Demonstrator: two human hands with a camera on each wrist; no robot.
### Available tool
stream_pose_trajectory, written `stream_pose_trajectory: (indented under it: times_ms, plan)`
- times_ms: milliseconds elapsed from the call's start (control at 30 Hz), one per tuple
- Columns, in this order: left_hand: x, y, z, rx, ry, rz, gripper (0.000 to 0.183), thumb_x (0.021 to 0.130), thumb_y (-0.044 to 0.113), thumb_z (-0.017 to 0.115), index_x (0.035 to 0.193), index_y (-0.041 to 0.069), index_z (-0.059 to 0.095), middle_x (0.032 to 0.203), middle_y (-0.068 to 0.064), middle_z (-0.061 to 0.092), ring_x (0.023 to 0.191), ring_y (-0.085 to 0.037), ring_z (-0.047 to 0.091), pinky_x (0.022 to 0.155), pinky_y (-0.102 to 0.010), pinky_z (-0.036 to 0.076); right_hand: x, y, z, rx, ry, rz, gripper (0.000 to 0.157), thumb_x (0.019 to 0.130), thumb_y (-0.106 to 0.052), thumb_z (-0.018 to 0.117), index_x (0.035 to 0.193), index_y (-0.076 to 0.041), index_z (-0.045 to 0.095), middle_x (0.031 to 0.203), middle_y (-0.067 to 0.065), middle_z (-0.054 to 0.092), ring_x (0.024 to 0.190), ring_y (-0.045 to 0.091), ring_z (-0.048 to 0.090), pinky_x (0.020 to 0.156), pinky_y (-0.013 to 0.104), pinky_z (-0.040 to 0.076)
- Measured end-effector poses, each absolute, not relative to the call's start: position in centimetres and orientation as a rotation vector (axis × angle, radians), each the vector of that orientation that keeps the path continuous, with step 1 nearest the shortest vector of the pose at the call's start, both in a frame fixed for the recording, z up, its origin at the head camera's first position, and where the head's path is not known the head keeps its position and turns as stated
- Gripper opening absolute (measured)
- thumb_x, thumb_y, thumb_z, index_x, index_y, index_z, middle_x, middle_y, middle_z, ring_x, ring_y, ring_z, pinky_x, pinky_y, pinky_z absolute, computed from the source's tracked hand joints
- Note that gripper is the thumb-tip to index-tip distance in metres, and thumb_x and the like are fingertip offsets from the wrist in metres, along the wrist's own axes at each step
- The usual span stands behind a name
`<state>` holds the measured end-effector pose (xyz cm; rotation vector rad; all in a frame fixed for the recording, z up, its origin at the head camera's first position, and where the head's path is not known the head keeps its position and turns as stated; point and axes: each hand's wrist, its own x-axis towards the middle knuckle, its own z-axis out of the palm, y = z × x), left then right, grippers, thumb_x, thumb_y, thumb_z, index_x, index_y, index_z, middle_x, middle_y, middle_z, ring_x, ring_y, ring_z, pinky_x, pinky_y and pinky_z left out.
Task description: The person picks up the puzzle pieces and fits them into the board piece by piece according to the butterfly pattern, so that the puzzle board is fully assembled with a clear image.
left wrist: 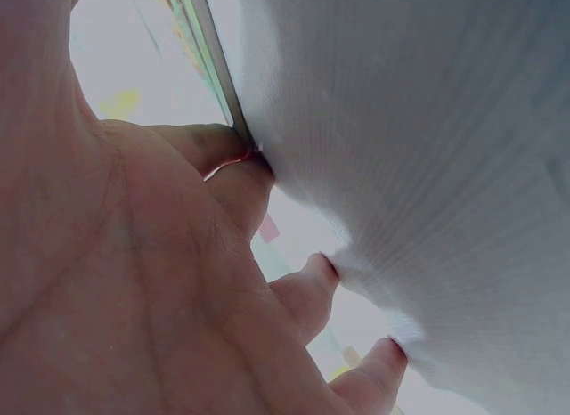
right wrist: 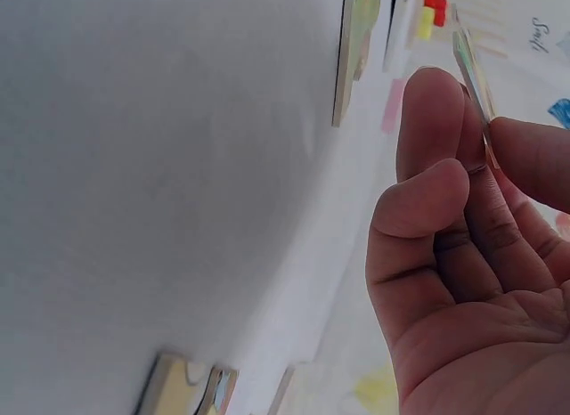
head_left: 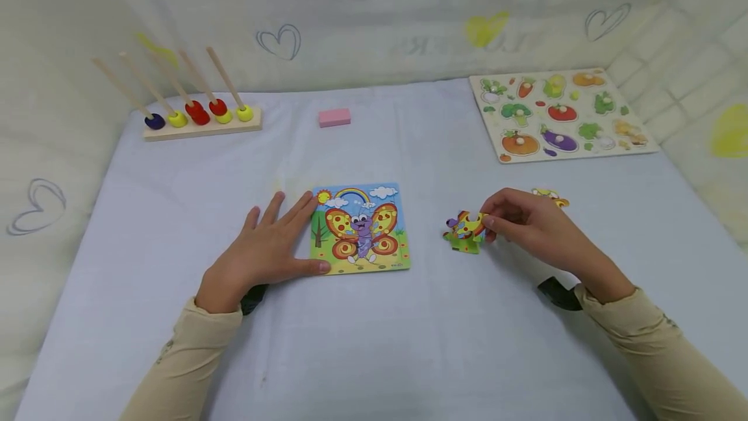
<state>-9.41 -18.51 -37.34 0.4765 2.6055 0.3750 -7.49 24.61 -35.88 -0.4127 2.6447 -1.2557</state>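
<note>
My left hand (head_left: 260, 255) lies spread at the left side of a square butterfly puzzle board (head_left: 361, 229), its thumb and index finger at the board's edge. In the left wrist view its fingertips (left wrist: 328, 268) press on the white cloth, and the board's edge (left wrist: 218, 68) stands by two of them. My right hand (head_left: 534, 229) pinches a jigsaw piece (head_left: 472, 223) between thumb and fingers; in the right wrist view this piece (right wrist: 475, 72) appears edge-on. Below it lies a green jigsaw piece (head_left: 464, 244), partly covered. Another yellow and red piece (head_left: 552, 197) lies just beyond the right hand.
A wooden bead stacker (head_left: 204, 127) with several pegs stands at the back left. A pink block (head_left: 334, 117) lies at the back middle. The vegetable peg board (head_left: 563, 115) lies at the back right. White cloth (head_left: 362, 349) covers the table.
</note>
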Motion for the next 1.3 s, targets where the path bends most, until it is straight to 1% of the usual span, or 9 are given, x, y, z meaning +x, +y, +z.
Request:
stream_pose_trajectory:
  times_ms: [467, 633, 833, 1067, 1300]
  plan:
    - [-9.4, -18.5, -37.7, 0.472, 2.609, 0.365, 0.121, 0.086, 0.069, 0.079, 0.174, 0.018, 0.015, 0.180, -0.003, 0.010, 0.162, -0.045, -0.006, 0.124, -0.072, -0.001, -7.7, 23.0, -36.3, -0.484, 2.619, -1.297, 0.009, 0.103, -0.004, 0.072, 0.111, -0.008, 0.071, 0.087, -0.002, 0.075, 0.078, 0.021, 0.072, 0.070, 0.023, 0.056]
    - [-9.5, -18.4, -37.7, 0.471, 2.612, 0.362, 0.121, 0.086, 0.069, 0.079, 0.174, 0.020, 0.013, 0.180, -0.001, 0.008, 0.163, -0.043, -0.007, 0.125, -0.071, -0.001, -7.9, 22.3, -36.3, -0.528, 2.650, -1.284, 0.009, 0.102, -0.003, 0.073, 0.109, -0.009, 0.071, 0.086, -0.004, 0.074, 0.076, 0.020, 0.071, 0.067, 0.022, 0.054]
    - [-9.6, -18.2, -37.9, 0.463, 2.609, 0.358, 0.122, 0.085, 0.071, 0.078, 0.174, 0.022, 0.010, 0.180, 0.001, 0.007, 0.163, -0.041, -0.008, 0.125, -0.069, -0.001, -8.1, 21.7, -36.1, -0.527, 2.675, -1.255, 0.008, 0.102, -0.006, 0.074, 0.107, -0.012, 0.072, 0.086, -0.004, 0.073, 0.074, 0.019, 0.069, 0.064, 0.022, 0.050]
    - [-9.5, -18.0, -38.1, 0.441, 2.606, 0.349, 0.123, 0.085, 0.073, 0.078, 0.174, 0.025, 0.008, 0.180, 0.004, 0.005, 0.163, -0.039, -0.010, 0.126, -0.068, -0.002, -8.6, 21.1, -36.2, -0.562, 2.603, -1.291, 0.008, 0.103, -0.003, 0.072, 0.108, -0.010, 0.071, 0.087, -0.003, 0.073, 0.075, 0.021, 0.070, 0.066, 0.023, 0.053]
    - [-9.6, -18.2, -37.8, 0.429, 2.605, 0.322, 0.122, 0.086, 0.073, 0.077, 0.174, 0.025, 0.008, 0.180, 0.004, 0.005, 0.163, -0.038, -0.010, 0.126, -0.067, -0.002, -8.9, 19.9, -36.5, -0.556, 2.559, -1.300, 0.007, 0.104, -0.006, 0.071, 0.110, -0.009, 0.070, 0.088, 0.000, 0.073, 0.077, 0.019, 0.071, 0.071, 0.023, 0.056]
